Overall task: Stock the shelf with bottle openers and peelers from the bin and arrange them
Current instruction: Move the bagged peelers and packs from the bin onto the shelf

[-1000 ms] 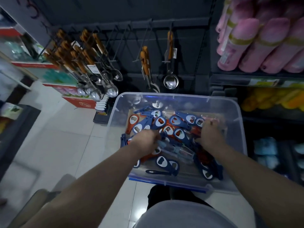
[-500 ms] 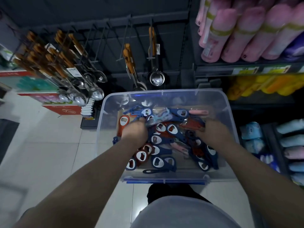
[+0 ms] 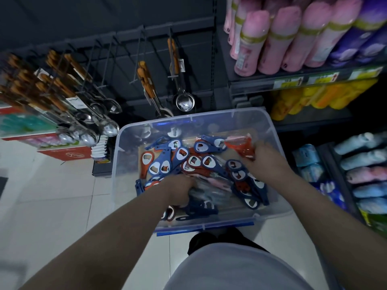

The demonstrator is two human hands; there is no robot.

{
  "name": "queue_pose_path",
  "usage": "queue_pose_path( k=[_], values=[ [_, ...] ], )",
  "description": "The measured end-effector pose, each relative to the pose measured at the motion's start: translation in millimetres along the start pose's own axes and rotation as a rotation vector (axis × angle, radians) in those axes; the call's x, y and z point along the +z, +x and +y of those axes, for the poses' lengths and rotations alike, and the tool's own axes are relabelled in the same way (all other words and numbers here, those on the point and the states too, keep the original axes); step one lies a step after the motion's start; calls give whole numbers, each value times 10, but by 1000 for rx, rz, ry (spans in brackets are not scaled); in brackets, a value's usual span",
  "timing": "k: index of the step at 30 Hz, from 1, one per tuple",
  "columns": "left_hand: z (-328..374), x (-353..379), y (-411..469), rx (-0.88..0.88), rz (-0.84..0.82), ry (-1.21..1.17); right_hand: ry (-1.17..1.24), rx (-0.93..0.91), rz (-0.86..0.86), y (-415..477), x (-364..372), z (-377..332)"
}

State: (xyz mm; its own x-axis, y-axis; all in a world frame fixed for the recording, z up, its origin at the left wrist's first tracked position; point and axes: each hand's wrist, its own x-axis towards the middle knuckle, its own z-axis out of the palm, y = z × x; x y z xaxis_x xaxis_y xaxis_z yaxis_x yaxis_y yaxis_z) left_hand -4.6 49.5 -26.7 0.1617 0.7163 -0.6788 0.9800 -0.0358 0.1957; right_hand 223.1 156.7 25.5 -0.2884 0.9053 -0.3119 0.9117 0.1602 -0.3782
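Dim shop aisle: a clear bin [image 3: 123, 164] of bottle openers [image 3: 184, 155] sits on the floor below peg hooks [image 3: 117, 59]. The right hand [image 3: 267, 159] has its fingers grasping a red peeler [image 3: 244, 146]; the left hand [image 3: 180, 191] is curled in the pile, and I cannot tell whether it holds anything. This looks like the picking step; next, lift the peeler out and hang it.

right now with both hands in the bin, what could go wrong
1. The right hand grips a red peeler at the edge of a tangled heap of openers; lifting it may drag others over the bin wall.
2. The left hand is dug into the heap and blurred; it may snag or grab a clump.
3. A ladle hangs just beyond the bin's far rim; a rising hand could knock it.
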Motion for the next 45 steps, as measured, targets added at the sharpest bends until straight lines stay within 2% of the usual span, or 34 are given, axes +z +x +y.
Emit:
queue_pose_path(
  k=[5,10,15,18,22,29,31,36,41,43,45],
  values=[
    [42,-57,44,49,286,65,-21,-15,-24,-108,-28,-98],
    [237,57,228,22,309,191,77,2,-52,-139,-41,-133],
    [202,-54,233,-34,386,194,95,-19,-42,-142,-58,-104],
    [44,-151,121,-78,500,-36,188,-13,-31,-140,-79,-156],
    [-123,-281,-44,-242,586,-410,189,-40,-10,-125,-24,-274],
    [-163,-388,-292,-366,871,-908,137,-9,-116,-31,206,-413],
    [-176,-414,-301,-408,865,-974,175,-12,-104,-43,217,-463],
    [-210,-342,-292,-620,608,-853,196,-21,-159,-15,312,-538],
    [-191,-212,-334,-634,732,-769,144,-26,-211,47,467,-586],
    [-199,-132,-351,-649,721,-726,152,-15,-229,44,522,-649],
    [-229,-60,-321,-650,704,-812,258,-8,-287,36,586,-743]
  ],
)
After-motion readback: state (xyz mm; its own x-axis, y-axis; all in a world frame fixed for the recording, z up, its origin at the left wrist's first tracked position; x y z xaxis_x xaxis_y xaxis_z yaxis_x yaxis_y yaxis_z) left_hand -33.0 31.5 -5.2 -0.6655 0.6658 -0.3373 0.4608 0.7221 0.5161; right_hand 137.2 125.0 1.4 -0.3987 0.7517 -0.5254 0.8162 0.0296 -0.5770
